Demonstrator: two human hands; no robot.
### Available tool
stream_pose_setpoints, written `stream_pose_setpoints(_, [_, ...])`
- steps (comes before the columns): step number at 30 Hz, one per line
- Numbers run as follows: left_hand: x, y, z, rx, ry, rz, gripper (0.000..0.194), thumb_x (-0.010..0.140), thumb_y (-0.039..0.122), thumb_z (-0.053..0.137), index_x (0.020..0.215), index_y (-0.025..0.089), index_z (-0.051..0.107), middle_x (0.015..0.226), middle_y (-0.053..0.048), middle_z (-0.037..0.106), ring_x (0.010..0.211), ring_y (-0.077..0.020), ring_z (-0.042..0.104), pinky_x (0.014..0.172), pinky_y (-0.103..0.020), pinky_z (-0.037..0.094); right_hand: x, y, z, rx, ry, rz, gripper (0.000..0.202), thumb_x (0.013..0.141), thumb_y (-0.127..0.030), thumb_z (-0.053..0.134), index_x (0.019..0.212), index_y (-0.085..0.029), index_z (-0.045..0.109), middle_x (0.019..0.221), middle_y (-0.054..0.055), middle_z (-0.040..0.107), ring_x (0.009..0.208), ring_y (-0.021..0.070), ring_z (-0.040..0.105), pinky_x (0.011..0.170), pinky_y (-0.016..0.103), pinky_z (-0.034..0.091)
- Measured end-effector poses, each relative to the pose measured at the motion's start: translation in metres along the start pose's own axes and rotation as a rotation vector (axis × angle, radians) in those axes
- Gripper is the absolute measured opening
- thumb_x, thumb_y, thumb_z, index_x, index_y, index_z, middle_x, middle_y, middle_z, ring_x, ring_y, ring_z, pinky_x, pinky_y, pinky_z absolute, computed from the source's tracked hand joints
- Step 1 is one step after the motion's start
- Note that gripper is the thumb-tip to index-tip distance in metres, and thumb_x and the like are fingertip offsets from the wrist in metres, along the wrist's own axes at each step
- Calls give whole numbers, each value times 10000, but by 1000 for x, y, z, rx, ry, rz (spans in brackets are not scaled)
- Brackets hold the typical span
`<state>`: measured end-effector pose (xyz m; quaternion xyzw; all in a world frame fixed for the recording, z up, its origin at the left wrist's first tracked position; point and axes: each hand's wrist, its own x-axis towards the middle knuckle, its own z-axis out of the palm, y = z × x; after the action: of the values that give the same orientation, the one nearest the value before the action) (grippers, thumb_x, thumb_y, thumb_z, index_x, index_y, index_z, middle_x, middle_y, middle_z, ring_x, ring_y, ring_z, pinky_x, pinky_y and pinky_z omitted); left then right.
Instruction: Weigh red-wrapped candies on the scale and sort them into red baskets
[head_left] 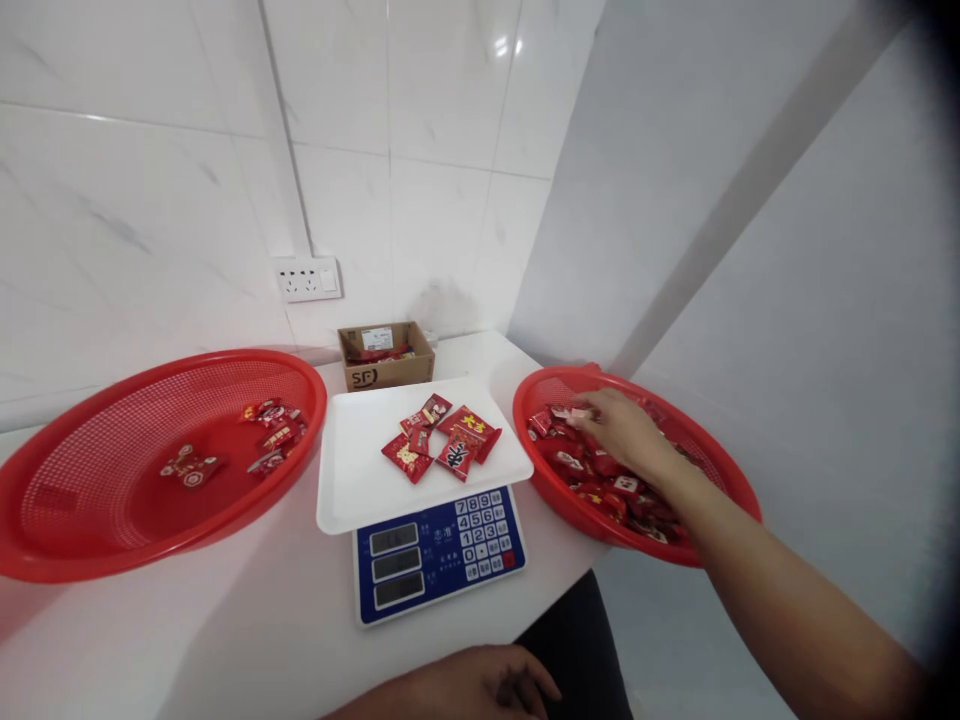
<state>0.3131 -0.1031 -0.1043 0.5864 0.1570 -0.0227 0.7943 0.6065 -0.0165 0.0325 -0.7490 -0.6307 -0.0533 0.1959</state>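
Note:
My right hand (619, 425) reaches into the red basket (720, 480) on the right, its fingertips pinched on a small red-and-white snack packet (576, 413) above the pile. Many similar red packets (626, 485) fill that basket. My left hand (480, 682) rests at the table's front edge, fingers loosely curled, with nothing visible in them. Between the baskets stands a blue-and-white digital scale (442, 555). Several red packets (454, 440) lie in the middle of its white tray (352, 450).
On the left, another red basket (97, 420) holds a few packets (279, 430) near its right side. A small cardboard box (390, 372) with packets inside stands behind the scale, near the tiled wall (420, 220). A socket plate (307, 279) is on the wall.

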Motion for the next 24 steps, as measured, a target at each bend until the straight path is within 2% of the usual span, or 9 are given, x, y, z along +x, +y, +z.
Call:
stream_pose_setpoints(6, [3,0,3,53,24,-2,629,623,625,655,1116,240,590,920,-46,609,798,-155,573,806,-351,444,-24,13,3,17,38,7,377,706,-235,650,1074,-156,636,1088,126,603,1023,284,555,886,418,430])
stream_pose_setpoints(10, [4,0,7,170,43,74,595,674,628,613,1123,237,591,907,-48,620,772,-151,585,764,-315,461,-62,-23,2,193,326,-121,282,839,-322,492,1042,-180,627,1061,102,632,1031,252,559,919,436,419])
stream_pose_setpoints(13, [-9,20,9,369,130,191,476,752,553,582,1097,227,610,920,-60,638,777,-155,599,720,-272,476,-106,-50,24,412,436,-195,213,863,-305,483,985,-210,631,953,72,668,890,200,618,805,350,492])
stream_pose_setpoints(15, [-29,42,7,583,299,330,347,816,455,548,1079,238,613,948,-58,645,832,-158,602,756,-263,477,-131,-59,49,528,430,-225,183,843,-307,514,916,-201,644,846,75,674,791,195,633,727,327,513])
stream_pose_setpoints(16, [-43,54,3,689,466,402,271,853,400,508,1046,244,616,940,-50,647,861,-156,598,801,-269,468,-140,-59,63,578,387,-165,208,847,-332,505,916,-192,644,826,80,671,748,188,634,684,314,519])
stream_pose_setpoints(19, [-92,83,-25,985,1137,457,249,891,362,429,1046,246,586,1026,-67,632,972,-188,571,859,-322,459,-153,-53,96,714,297,96,331,833,-446,487,936,-167,632,849,97,670,730,189,635,641,303,525])
stream_pose_setpoints(21, [-126,93,-51,1155,1473,316,325,882,414,408,1068,206,573,1089,-99,614,1051,-236,540,903,-380,435,-153,-48,109,785,223,229,409,804,-515,488,952,-161,628,871,99,673,748,196,636,644,304,526])
stream_pose_setpoints(22, [-142,95,-64,1213,1556,214,389,873,450,400,1103,181,562,1129,-116,597,1088,-262,519,913,-403,424,-151,-45,113,817,185,273,439,788,-540,492,961,-160,627,881,100,674,759,200,637,652,306,526])
stream_pose_setpoints(24, [-170,95,-86,1253,1551,-62,498,863,509,372,1193,166,520,1183,-124,576,1072,-290,533,848,-404,455,-149,-43,119,873,133,318,485,755,-581,503,958,-160,632,902,103,678,788,211,638,686,314,524])
